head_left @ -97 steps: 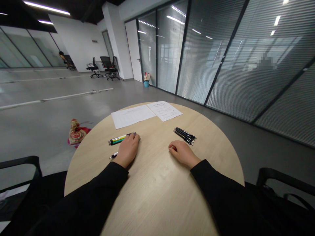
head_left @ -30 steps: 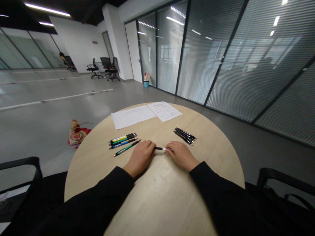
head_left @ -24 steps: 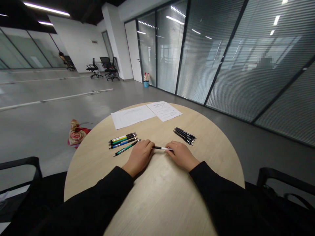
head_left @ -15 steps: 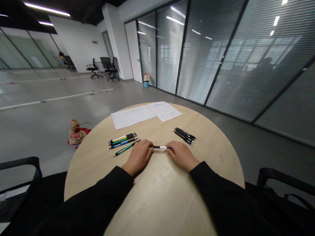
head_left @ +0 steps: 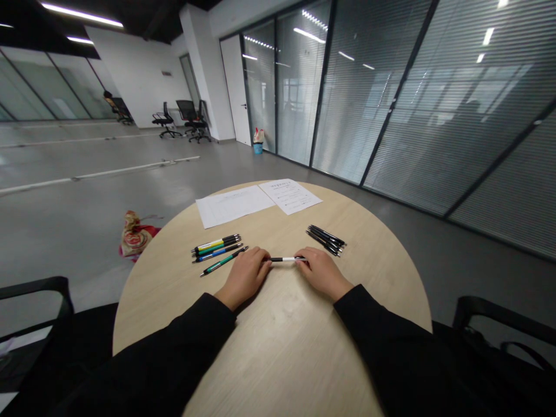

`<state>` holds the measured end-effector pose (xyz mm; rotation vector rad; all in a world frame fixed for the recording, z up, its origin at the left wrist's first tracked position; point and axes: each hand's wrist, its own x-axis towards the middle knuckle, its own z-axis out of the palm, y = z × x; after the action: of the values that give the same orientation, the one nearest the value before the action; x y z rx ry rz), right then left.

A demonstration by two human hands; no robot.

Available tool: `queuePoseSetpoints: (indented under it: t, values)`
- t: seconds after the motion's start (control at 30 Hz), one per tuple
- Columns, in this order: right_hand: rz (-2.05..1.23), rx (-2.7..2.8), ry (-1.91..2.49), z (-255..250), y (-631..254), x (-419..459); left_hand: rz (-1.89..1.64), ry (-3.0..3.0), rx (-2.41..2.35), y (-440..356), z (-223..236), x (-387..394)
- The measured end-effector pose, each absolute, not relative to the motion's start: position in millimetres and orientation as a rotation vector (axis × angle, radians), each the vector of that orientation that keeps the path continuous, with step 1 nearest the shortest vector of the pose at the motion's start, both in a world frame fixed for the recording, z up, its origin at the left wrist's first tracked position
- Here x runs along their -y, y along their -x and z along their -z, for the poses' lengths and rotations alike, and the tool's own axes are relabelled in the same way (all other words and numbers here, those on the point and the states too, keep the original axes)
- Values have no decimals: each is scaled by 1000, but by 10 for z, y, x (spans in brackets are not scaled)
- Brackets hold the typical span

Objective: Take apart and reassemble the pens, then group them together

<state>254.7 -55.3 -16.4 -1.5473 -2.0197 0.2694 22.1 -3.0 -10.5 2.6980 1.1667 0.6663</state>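
Hands: your left hand (head_left: 245, 277) and right hand (head_left: 324, 273) close together, pinching a pen (head_left: 283, 259) by its ends (white middle).
Beside: a green pen (head_left: 223, 262) by your left hand.

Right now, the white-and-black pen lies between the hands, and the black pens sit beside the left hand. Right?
No: the black pens sit beyond the right hand, not beside the left hand, as the head view shows. The white-and-black pen does lie between them.
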Motion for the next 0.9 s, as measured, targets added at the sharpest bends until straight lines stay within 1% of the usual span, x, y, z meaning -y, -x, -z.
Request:
queuePoseSetpoints:
  t: [0.9]
  values:
    - [-287,1997,1503,231,-2558,521,-710,-2606,-1112,-214,146,8]
